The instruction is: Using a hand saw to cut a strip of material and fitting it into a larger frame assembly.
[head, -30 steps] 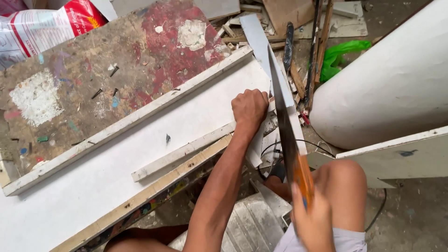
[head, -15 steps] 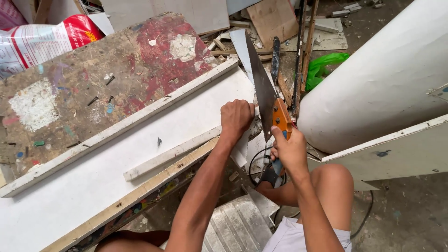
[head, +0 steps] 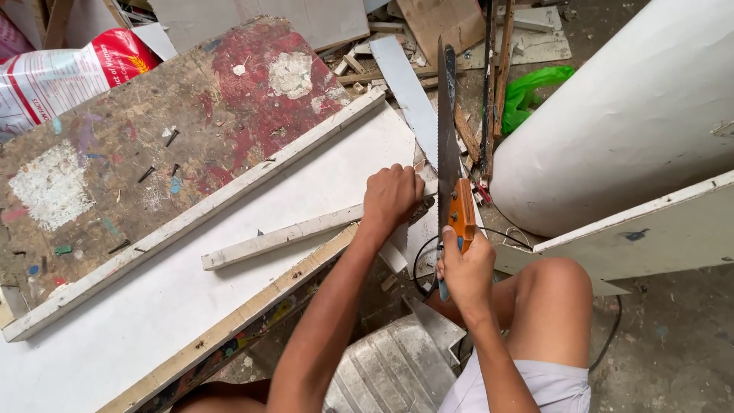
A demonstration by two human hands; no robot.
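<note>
1. Head view, my left hand (head: 391,197): fingers clenched down over the right end of a thin white wood strip (head: 290,235), pressing it against the white board (head: 229,252) beneath.
2. Head view, my right hand (head: 466,271): fingers wrapped tight around the orange handle of a handsaw (head: 447,153). The handle sits just right of my left hand, close but apart from it.
3. Handsaw: blade seen edge-on, running away from me, standing at the end of the wood strip just past the board's right edge. I cannot tell whether the teeth touch the strip.
4. Wood strip: lies flat and slanted across the white board, its left end well out toward the middle of the board, its right end under my left hand.
5. White board: rests on a worn, paint-stained worktop (head: 115,168), with a long white batten (head: 206,210) lying along its upper edge.
6. Worktop: a few loose dark nails (head: 145,174) lie on it.
7. Upper left: a red and white sack (head: 61,73).
8. Right: a large white curved panel (head: 627,115), with a green plastic bag (head: 535,88) beside it among wood scraps.
9. Below: my bare knee (head: 554,294), and a grey ridged metal piece (head: 390,367) on the floor.
</note>
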